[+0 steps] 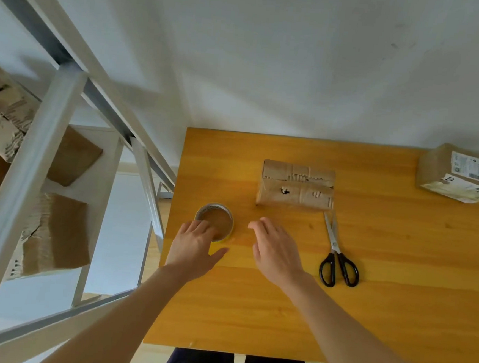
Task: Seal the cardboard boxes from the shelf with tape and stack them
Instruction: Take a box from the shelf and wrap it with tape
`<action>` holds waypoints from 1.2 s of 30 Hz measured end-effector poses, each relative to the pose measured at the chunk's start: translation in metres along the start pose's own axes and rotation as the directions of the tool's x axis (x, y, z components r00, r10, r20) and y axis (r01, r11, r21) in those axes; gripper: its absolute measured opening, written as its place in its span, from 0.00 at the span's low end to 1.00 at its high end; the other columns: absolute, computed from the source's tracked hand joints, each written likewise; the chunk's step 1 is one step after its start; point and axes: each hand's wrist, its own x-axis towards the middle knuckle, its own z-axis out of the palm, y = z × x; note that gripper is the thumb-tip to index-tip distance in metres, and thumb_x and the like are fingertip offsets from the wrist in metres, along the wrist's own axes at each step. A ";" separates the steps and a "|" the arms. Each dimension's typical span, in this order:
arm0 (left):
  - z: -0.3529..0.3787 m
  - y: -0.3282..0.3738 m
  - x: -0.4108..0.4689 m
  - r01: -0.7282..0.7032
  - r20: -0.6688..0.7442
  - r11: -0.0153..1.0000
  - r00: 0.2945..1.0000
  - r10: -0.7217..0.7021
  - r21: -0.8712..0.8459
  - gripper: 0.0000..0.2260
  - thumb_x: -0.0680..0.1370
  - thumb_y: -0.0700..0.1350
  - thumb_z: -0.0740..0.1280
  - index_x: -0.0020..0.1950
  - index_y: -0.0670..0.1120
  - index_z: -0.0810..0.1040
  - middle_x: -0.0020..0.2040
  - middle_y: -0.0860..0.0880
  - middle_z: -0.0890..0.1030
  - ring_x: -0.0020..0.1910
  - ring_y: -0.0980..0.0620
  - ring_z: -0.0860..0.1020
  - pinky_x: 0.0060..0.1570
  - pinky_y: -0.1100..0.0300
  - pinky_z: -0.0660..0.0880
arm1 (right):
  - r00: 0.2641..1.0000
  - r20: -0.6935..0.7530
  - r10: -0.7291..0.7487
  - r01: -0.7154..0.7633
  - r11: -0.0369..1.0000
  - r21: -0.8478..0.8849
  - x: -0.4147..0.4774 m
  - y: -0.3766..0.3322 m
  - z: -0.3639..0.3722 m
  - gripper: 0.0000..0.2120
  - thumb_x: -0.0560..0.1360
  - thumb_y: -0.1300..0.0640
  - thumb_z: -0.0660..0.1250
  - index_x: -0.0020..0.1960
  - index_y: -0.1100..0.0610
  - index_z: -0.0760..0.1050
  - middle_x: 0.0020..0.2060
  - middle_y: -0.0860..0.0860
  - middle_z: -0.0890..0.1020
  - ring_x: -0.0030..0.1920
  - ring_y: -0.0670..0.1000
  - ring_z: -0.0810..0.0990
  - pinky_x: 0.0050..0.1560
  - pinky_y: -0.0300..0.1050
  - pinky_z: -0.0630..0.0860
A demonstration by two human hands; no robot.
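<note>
Left hand [196, 243] lays its fingers on the near rim of the tape roll [216, 207], thumb spread, no grip yet | right hand [277, 251] open, holding nothing | cardboard box [296, 186] sits just behind on the tabletop [394, 308] | risk, we judge: with a loose grip the roll slides toward the left edge.

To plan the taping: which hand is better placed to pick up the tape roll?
Left. The left hand touches the tape roll at its near rim; the right hand hovers apart, between it and the scissors.
</note>
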 end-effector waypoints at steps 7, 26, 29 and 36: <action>-0.003 0.001 0.006 -0.122 -0.096 0.993 0.988 0.122 0.008 0.08 0.66 0.38 0.78 0.43 0.46 0.84 0.38 0.49 0.83 0.40 0.46 0.82 0.52 0.51 0.76 | 0.950 0.248 0.192 -0.257 0.930 0.264 0.021 -0.019 0.021 0.26 0.82 0.49 0.59 0.77 0.53 0.58 0.75 0.48 0.64 0.73 0.49 0.63 0.65 0.45 0.68; -0.059 0.012 0.028 0.212 0.110 0.442 0.964 -0.244 -0.872 0.07 0.77 0.39 0.68 0.47 0.49 0.83 0.33 0.58 0.82 0.32 0.66 0.76 0.34 0.73 0.70 | 0.973 -0.170 0.158 -0.099 0.945 0.311 0.037 -0.053 -0.014 0.16 0.81 0.64 0.60 0.68 0.64 0.72 0.66 0.57 0.76 0.66 0.58 0.74 0.59 0.52 0.76; -0.062 0.014 0.027 0.198 0.112 0.403 0.967 -0.228 -0.894 0.08 0.77 0.38 0.68 0.45 0.51 0.83 0.32 0.61 0.81 0.31 0.66 0.76 0.33 0.74 0.70 | 0.942 -0.245 0.230 -0.137 0.928 0.347 0.043 -0.052 -0.022 0.12 0.79 0.66 0.63 0.62 0.66 0.76 0.57 0.58 0.79 0.57 0.58 0.78 0.50 0.50 0.78; -0.069 0.016 0.033 0.170 0.071 0.373 0.962 -0.264 -0.912 0.09 0.74 0.38 0.71 0.46 0.53 0.83 0.37 0.67 0.82 0.41 0.70 0.79 0.39 0.75 0.73 | 0.838 -0.174 0.517 -0.293 0.695 0.656 0.055 -0.050 -0.043 0.08 0.77 0.59 0.69 0.52 0.64 0.80 0.47 0.56 0.81 0.46 0.53 0.81 0.49 0.45 0.78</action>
